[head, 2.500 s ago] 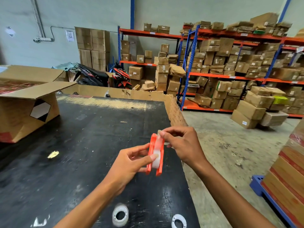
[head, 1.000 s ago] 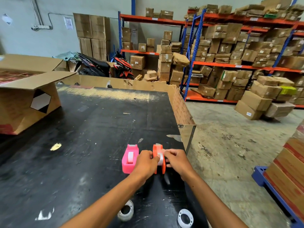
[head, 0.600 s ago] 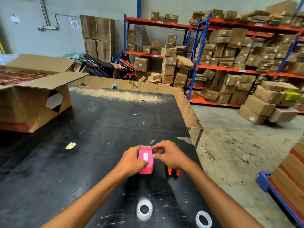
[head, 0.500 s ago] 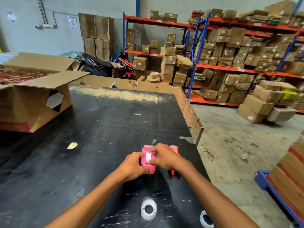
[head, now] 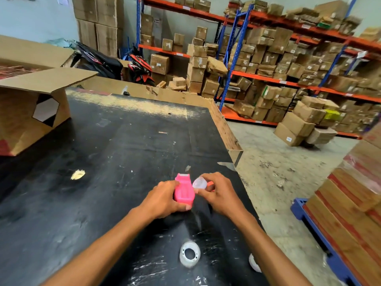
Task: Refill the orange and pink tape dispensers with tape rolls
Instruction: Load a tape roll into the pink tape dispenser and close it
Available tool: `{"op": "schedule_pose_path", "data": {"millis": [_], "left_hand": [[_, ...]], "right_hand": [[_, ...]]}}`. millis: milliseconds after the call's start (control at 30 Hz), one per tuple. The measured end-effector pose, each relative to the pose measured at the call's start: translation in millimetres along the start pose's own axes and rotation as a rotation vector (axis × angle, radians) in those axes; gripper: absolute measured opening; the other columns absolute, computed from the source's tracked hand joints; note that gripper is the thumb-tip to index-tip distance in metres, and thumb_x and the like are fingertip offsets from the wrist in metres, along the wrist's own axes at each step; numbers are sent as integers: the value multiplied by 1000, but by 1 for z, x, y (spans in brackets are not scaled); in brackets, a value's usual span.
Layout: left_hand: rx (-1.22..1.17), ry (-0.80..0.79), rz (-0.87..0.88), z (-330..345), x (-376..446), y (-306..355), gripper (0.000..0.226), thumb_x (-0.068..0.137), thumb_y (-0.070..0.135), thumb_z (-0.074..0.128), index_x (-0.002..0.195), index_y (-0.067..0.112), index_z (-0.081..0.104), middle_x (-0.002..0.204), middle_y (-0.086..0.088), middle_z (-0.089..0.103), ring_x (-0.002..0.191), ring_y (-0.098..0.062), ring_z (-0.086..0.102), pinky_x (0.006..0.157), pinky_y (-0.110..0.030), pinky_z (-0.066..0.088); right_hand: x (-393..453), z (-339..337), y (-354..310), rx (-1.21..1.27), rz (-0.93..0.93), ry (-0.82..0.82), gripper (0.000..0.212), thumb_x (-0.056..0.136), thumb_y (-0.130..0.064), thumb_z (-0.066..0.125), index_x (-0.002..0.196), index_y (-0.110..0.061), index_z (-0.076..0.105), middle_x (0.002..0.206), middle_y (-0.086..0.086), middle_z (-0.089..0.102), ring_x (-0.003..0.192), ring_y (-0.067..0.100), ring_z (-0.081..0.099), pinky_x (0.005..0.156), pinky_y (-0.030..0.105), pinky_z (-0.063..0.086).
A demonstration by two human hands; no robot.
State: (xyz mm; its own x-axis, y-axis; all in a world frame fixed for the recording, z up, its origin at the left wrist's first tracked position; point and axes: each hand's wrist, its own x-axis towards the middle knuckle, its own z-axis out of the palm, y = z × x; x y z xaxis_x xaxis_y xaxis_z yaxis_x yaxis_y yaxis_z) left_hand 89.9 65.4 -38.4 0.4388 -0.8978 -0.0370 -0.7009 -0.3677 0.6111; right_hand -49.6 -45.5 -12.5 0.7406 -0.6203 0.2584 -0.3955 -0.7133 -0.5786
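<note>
My left hand (head: 165, 198) grips the pink tape dispenser (head: 184, 190) just above the black table (head: 103, 162), its metal cutter pointing away from me. My right hand (head: 218, 193) pinches a small whitish tape roll (head: 199, 183) right beside the dispenser's right side. Only a sliver of the orange dispenser (head: 210, 183) shows behind my right hand. A white tape roll (head: 189, 254) lies flat on the table near me, and another tape roll (head: 253, 265) peeks out beside my right forearm.
An open cardboard box (head: 31, 106) stands at the table's left. The table's right edge (head: 233, 145) drops to a concrete floor. Stacked cartons on a blue pallet (head: 309, 215) stand at the right. Shelving with boxes fills the background.
The orange dispenser was set down on the table. Both hands went to the pink dispenser; my left hand now holds it and my right hand has the small roll out beside it.
</note>
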Motion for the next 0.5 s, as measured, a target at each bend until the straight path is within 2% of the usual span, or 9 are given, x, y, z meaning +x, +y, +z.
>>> {"op": "schedule_pose_path", "data": {"millis": [67, 100, 133, 233, 300, 333, 433, 500], "left_hand": [[-2, 89, 15, -5, -4, 9, 74, 65, 40, 72, 132, 22, 47, 122, -4, 59, 117, -28, 52, 99, -39, 43], [-55, 159, 17, -9, -7, 16, 71, 72, 30, 70, 137, 20, 44, 126, -6, 57, 118, -26, 50, 102, -35, 39], [-164, 206, 16, -12, -11, 27, 62, 77, 23, 67, 136, 18, 48, 122, -7, 60, 111, -22, 53, 99, -29, 40], [-526, 153, 0, -14, -26, 59, 22, 84, 26, 64, 103, 19, 74, 86, -8, 75, 76, -12, 62, 84, -25, 47], [-608, 145, 25, -6, -35, 70, 18, 84, 30, 65, 80, 18, 78, 63, -3, 72, 60, -9, 59, 76, -28, 50], [-642, 164, 29, -2, -38, 73, 18, 83, 29, 66, 76, 17, 78, 59, 0, 71, 57, -10, 60, 76, -30, 53], [-725, 220, 36, 5, -46, 83, 17, 80, 31, 70, 78, 16, 79, 69, -3, 77, 70, -20, 73, 89, -32, 52], [-794, 225, 42, 10, -51, 91, 17, 81, 29, 69, 82, 15, 79, 77, -8, 78, 79, -25, 75, 79, -24, 54]], "right_hand": [[-13, -8, -2, 38, 4, 24, 20, 72, -20, 76, 90, -15, 69, 79, -2, 57, 66, 15, 53, 70, 33, 47], [-19, -12, -5, 43, 5, 29, 22, 72, -19, 77, 92, -14, 69, 78, -6, 54, 65, 16, 54, 68, 29, 46], [-26, -16, -8, 39, 3, 34, 24, 73, -18, 77, 94, -13, 69, 75, -9, 51, 65, 17, 55, 65, 25, 44], [-40, -26, -19, 59, -62, 46, 20, 76, -17, 74, 95, -14, 70, 69, -10, 47, 73, 19, 52, 58, 16, 37], [-50, -30, -23, 119, -87, 76, 19, 76, -14, 74, 94, -17, 71, 72, -11, 47, 72, 16, 52, 58, 16, 39], [-54, -29, -24, 162, -73, 107, 23, 74, -11, 75, 97, -16, 71, 73, -12, 48, 70, 13, 53, 60, 16, 42], [-64, -28, -23, 255, 1, 216, 36, 74, -5, 73, 108, -11, 66, 82, -9, 56, 70, 12, 61, 67, 27, 54], [-72, -29, -21, 260, -4, 261, 38, 77, -6, 68, 114, -12, 63, 94, 1, 67, 80, 16, 67, 71, 32, 57]]}}
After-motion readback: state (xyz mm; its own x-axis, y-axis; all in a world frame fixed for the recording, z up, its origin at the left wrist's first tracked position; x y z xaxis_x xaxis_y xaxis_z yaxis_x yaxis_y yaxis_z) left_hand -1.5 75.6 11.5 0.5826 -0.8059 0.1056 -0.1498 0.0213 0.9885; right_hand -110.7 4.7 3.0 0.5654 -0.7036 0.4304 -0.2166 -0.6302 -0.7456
